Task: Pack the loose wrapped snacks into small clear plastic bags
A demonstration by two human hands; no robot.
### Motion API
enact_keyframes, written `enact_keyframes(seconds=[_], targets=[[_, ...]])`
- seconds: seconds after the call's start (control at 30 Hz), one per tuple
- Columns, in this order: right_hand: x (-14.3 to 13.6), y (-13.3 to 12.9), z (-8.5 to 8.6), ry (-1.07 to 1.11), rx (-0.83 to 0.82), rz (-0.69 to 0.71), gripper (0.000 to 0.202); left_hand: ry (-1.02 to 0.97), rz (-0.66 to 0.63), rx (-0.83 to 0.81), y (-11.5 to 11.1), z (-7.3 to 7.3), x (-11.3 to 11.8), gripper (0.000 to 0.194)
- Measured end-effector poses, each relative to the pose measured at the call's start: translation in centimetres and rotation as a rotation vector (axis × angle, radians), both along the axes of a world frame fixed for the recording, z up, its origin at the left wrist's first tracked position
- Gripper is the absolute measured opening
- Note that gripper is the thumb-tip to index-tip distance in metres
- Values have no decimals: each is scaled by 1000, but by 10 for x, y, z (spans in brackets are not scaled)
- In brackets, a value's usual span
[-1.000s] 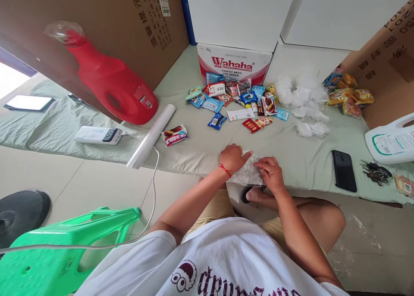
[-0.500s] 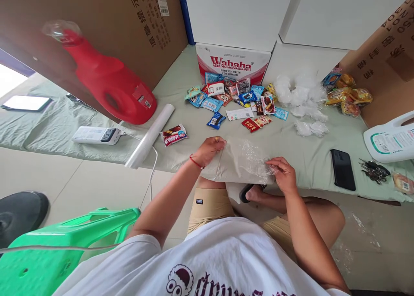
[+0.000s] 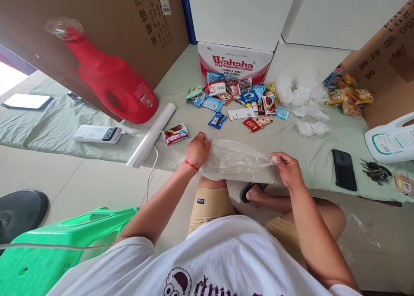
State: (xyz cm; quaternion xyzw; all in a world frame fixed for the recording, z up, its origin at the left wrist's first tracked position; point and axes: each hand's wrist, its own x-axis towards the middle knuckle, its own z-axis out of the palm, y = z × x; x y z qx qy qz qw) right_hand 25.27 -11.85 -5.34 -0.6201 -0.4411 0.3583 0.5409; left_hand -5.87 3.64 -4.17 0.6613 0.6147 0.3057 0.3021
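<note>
A clear plastic bag (image 3: 237, 158) is stretched sideways between my two hands at the table's front edge. My left hand (image 3: 198, 151), with a red string at the wrist, is closed on its left end. At the right end my right hand (image 3: 287, 167) pinches the gathered plastic. Just left of my left hand lies a red and white snack packet (image 3: 175, 134), beside a roll of clear plastic (image 3: 151, 135). Beyond the bag are a blue packet (image 3: 217, 120), red packets (image 3: 252, 124) and a pile of small snack packets (image 3: 223, 91).
Bundled clear plastic (image 3: 300, 91) and bread packs (image 3: 351, 95) lie at the back right. A red jug (image 3: 119, 87) and power bank (image 3: 97, 133) stand left; a phone (image 3: 344, 169), keys (image 3: 376, 171) and white bottle (image 3: 393, 138) are right.
My left hand has moved left and turned, and my right hand has shifted slightly right. The plastic between them is now pulled out wider.
</note>
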Motion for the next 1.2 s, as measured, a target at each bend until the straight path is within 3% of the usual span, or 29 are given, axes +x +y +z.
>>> enact_keyframes(seconds=[0.07,0.13,0.27,0.33,0.43,0.53,0.63,0.77,0.87,0.93,1.03,1.2], targets=[[-4,11,12,-22,-16,44,31,7,79,197,-9,12,-1,9],[-10,21,28,-92,-36,88,30,-60,44,360,-27,30,6,14],[-28,39,66,-267,-27,172,27,-54,-285,487,-72,61,41,34],[-36,47,84,-319,10,220,26,14,-366,456,-84,64,62,37],[-37,51,95,-386,105,219,26,57,-356,365,-81,52,82,17],[-33,38,81,-308,174,-15,44,-18,-169,329,-65,38,86,25],[-50,13,50,88,59,-249,72,-95,45,358,-53,31,85,27],[-103,-7,19,552,-141,-227,89,-108,143,399,-58,26,94,35],[-128,2,19,633,-121,-233,69,-122,101,396,-67,26,102,34],[-124,11,27,584,-70,-265,52,-170,83,339,-68,31,100,27],[-89,16,44,536,-41,-266,43,-330,79,136,-54,47,79,19],[-5,10,79,461,-287,92,39,-615,-146,-387,-18,77,21,27]])
